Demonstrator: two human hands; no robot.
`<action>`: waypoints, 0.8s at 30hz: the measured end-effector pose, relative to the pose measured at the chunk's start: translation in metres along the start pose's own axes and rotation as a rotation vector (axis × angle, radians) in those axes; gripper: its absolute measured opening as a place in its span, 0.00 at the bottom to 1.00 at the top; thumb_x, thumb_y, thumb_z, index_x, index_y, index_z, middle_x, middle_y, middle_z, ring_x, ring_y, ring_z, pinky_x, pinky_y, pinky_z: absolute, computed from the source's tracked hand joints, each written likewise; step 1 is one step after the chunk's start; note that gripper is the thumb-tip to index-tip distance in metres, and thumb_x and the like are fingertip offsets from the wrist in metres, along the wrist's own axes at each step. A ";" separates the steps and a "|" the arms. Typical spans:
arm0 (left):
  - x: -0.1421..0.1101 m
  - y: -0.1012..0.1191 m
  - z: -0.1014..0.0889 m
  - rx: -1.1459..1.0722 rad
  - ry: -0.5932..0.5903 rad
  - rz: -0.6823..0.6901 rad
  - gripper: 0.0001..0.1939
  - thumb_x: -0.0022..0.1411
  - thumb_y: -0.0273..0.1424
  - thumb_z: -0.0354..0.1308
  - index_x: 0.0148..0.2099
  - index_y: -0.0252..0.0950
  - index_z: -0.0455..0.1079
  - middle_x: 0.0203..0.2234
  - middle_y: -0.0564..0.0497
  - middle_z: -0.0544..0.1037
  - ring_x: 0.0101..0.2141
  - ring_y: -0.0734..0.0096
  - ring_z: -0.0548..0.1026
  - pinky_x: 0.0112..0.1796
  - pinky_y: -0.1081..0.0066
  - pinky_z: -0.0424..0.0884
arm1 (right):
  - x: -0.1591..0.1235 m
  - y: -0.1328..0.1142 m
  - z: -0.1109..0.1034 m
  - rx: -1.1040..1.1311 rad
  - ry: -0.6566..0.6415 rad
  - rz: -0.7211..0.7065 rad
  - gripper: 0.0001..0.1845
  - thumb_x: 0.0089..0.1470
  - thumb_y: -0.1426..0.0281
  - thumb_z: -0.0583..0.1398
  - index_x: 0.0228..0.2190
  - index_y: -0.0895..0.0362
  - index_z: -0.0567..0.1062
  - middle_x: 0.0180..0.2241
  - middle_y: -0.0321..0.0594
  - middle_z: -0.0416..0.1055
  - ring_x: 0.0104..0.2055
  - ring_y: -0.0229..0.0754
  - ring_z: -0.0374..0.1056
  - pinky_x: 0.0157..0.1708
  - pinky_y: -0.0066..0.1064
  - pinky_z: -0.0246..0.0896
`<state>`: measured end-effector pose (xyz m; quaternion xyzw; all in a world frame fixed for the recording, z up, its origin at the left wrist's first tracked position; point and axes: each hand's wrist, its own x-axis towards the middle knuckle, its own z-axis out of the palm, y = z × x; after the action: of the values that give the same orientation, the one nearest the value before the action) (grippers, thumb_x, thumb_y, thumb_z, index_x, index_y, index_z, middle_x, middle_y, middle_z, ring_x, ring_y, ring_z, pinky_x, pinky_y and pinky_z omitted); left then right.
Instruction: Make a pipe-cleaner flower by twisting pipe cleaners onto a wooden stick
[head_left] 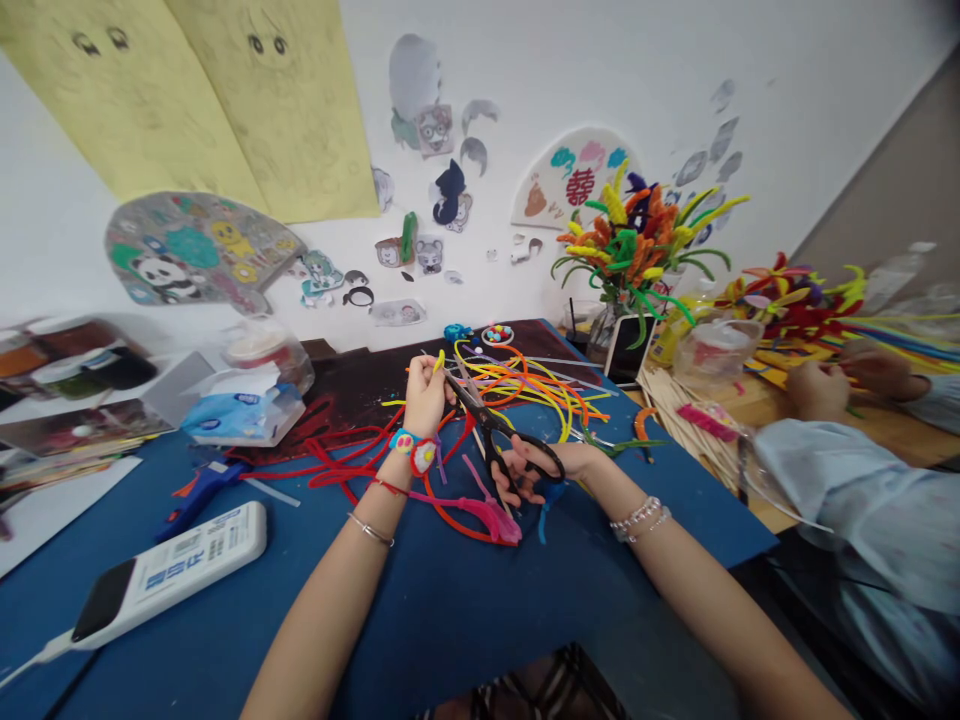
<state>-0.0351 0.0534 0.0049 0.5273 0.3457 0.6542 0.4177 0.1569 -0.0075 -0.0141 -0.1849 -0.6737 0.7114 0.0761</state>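
My right hand (534, 470) grips the black handles of a pair of scissors (487, 420), whose blades point up and left. My left hand (424, 393) is closed in a pinch on a short yellow pipe cleaner (439, 361) right at the blade tips. A colourful bracelet sits on my left wrist and beaded ones on my right. Beneath both hands lie red pipe cleaners (352, 465), a pink one (487, 515) and a tangle of yellow and orange ones (525, 385) on the blue table cover (420, 610).
A white remote control (169, 575) and a blue glue gun (196, 495) lie at the left, near a tissue pack (244, 412). A vase of pipe-cleaner flowers (637, 245) stands at the back right. Another person's sleeve (847, 500) and hands (817, 388) work at the right.
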 end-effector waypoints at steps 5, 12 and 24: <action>0.000 -0.001 0.001 -0.054 -0.047 -0.008 0.07 0.55 0.28 0.49 0.32 0.38 0.51 0.14 0.62 0.61 0.11 0.82 0.61 0.15 0.80 0.60 | 0.000 0.002 -0.004 0.007 -0.018 0.020 0.33 0.49 0.43 0.38 0.30 0.60 0.62 0.27 0.41 0.66 0.20 0.32 0.58 0.18 0.25 0.57; 0.000 0.003 0.001 -0.095 0.029 -0.007 0.07 0.53 0.28 0.52 0.33 0.37 0.54 0.14 0.62 0.63 0.11 0.83 0.61 0.14 0.81 0.59 | 0.007 0.019 -0.016 0.044 -0.128 0.003 0.32 0.52 0.46 0.35 0.31 0.61 0.61 0.27 0.43 0.64 0.21 0.33 0.58 0.16 0.26 0.57; 0.001 0.002 -0.003 -0.013 0.009 -0.018 0.02 0.53 0.27 0.50 0.31 0.34 0.62 0.14 0.59 0.63 0.14 0.83 0.62 0.17 0.80 0.61 | -0.001 0.006 -0.006 0.024 -0.029 0.009 0.33 0.51 0.45 0.37 0.30 0.61 0.63 0.25 0.41 0.64 0.18 0.31 0.56 0.16 0.26 0.55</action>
<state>-0.0390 0.0537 0.0069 0.5186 0.3481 0.6549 0.4254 0.1608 -0.0033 -0.0205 -0.1767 -0.6652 0.7226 0.0654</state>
